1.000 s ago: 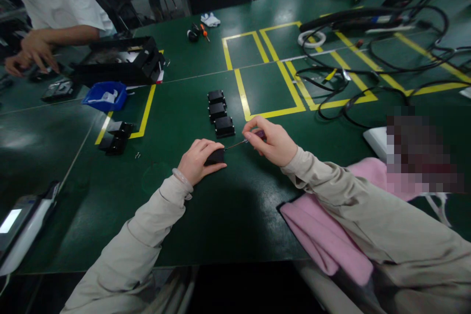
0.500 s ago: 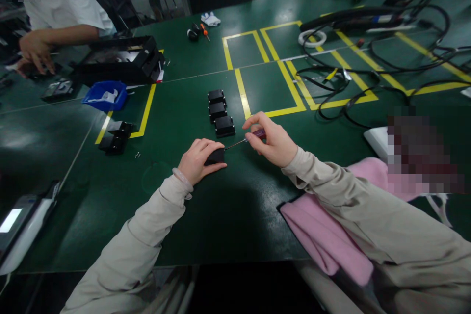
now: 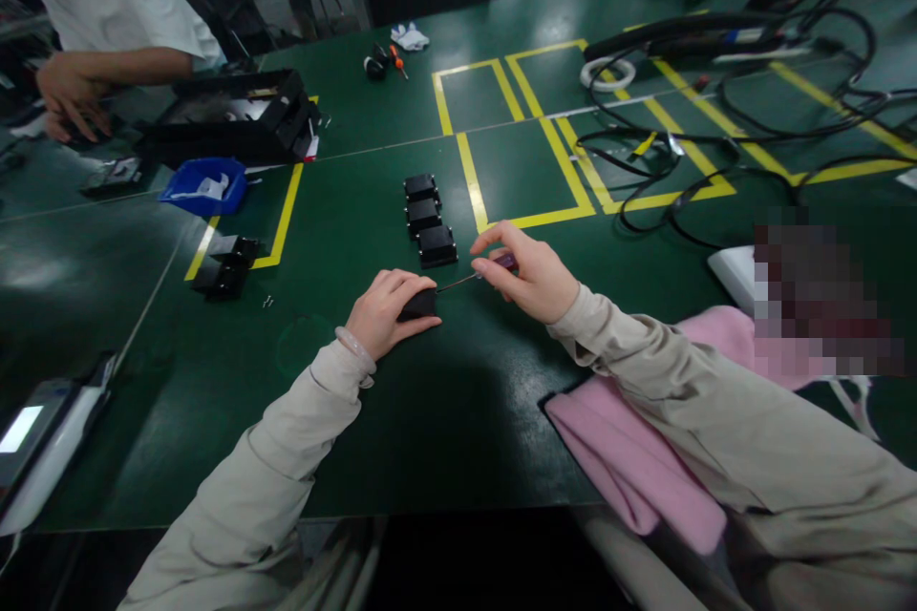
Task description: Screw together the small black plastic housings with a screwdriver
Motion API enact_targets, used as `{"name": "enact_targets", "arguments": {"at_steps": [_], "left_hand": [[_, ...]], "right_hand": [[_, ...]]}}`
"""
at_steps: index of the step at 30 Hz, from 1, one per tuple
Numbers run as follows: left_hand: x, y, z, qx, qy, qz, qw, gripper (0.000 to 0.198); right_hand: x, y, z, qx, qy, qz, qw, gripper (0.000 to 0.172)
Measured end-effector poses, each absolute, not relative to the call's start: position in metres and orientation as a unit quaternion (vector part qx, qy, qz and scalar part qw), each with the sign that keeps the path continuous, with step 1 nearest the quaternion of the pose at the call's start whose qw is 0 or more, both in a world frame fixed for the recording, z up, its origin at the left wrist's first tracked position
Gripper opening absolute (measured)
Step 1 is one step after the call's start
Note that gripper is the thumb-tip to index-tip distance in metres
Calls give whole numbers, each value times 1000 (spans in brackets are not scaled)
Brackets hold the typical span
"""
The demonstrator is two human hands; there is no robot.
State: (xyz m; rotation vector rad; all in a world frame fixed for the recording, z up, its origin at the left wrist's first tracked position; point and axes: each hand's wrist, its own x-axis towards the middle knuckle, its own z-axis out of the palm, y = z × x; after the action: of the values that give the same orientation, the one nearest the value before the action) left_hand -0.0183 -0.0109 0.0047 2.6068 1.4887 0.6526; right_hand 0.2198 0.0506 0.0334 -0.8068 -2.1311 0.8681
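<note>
My left hand [image 3: 387, 307] grips a small black box [image 3: 418, 305] against the green table, thumb and fingers on opposite sides. A screwdriver [image 3: 505, 262] with a dark reddish handle is held in the fingers of my right hand [image 3: 531, 273]. Its thin shaft points left, and the tip meets the right end of the box near my left fingertips. The exact contact point is too small to make out. Just beyond my hands, three similar black boxes [image 3: 437, 246] stand in a row, with small shiny bits at their corners.
Small screws [image 3: 267, 302] lie left, near more black parts [image 3: 219, 281]. A blue tray [image 3: 204, 187] and a black bin [image 3: 287, 129] stand beyond, near a co-worker's hand [image 3: 72, 95]. Black cables [image 3: 637, 138] sprawl right; a pink cloth [image 3: 634, 449] lies under my right forearm.
My right fingers have shifted slightly around the screwdriver handle. My left hand and the black box stay in place. The co-worker's hand has moved a little.
</note>
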Motion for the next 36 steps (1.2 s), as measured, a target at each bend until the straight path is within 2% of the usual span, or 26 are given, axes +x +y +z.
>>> {"name": "enact_targets", "arguments": {"at_steps": [3, 7, 15, 18, 36], "left_hand": [[-18, -11, 5, 847, 487, 211, 37, 40], [-18, -11, 5, 845, 488, 213, 41, 40], [-17, -11, 5, 845, 490, 212, 37, 39], [-17, -11, 5, 843, 492, 213, 40, 39], [-18, -11, 5, 846, 487, 216, 38, 40]], "right_hand": [[219, 50, 34, -305, -823, 337, 343, 8], [219, 50, 35, -306, -824, 325, 349, 16], [220, 50, 34, -309, -821, 335, 344, 11], [220, 50, 34, -311, -821, 325, 352, 16], [219, 51, 34, -312, -815, 341, 350, 9]]}}
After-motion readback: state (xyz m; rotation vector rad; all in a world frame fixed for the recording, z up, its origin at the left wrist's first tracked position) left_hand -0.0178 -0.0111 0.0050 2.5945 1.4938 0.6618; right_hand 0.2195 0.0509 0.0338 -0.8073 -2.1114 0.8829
